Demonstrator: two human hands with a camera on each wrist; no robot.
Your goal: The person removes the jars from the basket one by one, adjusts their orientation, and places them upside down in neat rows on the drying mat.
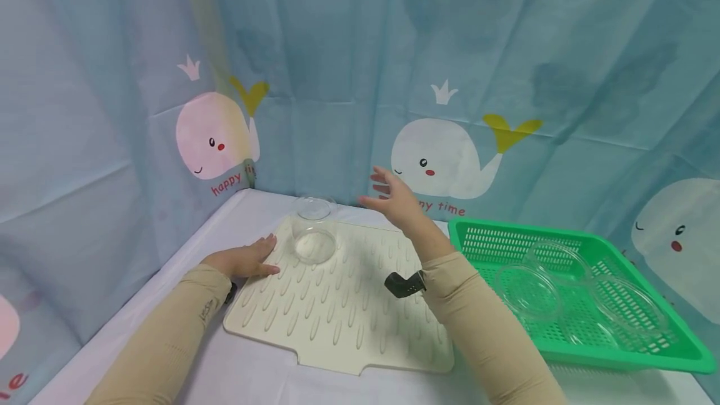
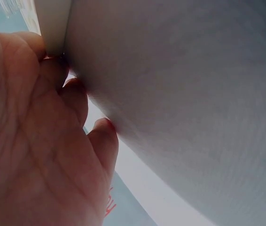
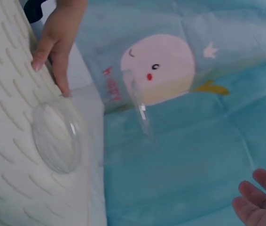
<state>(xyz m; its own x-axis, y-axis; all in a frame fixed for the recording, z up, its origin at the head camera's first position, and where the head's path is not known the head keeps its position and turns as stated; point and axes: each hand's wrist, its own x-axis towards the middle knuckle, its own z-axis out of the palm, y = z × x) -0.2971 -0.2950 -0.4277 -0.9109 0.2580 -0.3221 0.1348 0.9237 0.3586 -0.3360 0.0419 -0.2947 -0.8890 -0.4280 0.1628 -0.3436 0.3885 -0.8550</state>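
On the cream ridged drying mat [image 1: 360, 305] stands a clear round container [image 1: 315, 245], near its back left corner. The right wrist view also shows this see-through container [image 3: 58, 136]. My left hand [image 1: 245, 260] rests at the mat's left edge, its thumb over the top surface. In the left wrist view, that hand's fingertips [image 2: 105, 134] touch along the edge and the white cloth. My right hand [image 1: 398, 205] is raised in the air to the right of the container, apart from it, fingers spread and holding nothing.
A green plastic basket [image 1: 579, 358] with several clear round containers [image 1: 529, 292] stands at the right, beyond my right forearm. White cloth [image 1: 255, 364] covers the table. A blue curtain with whale prints [image 1: 439, 155] hangs close behind and at the left.
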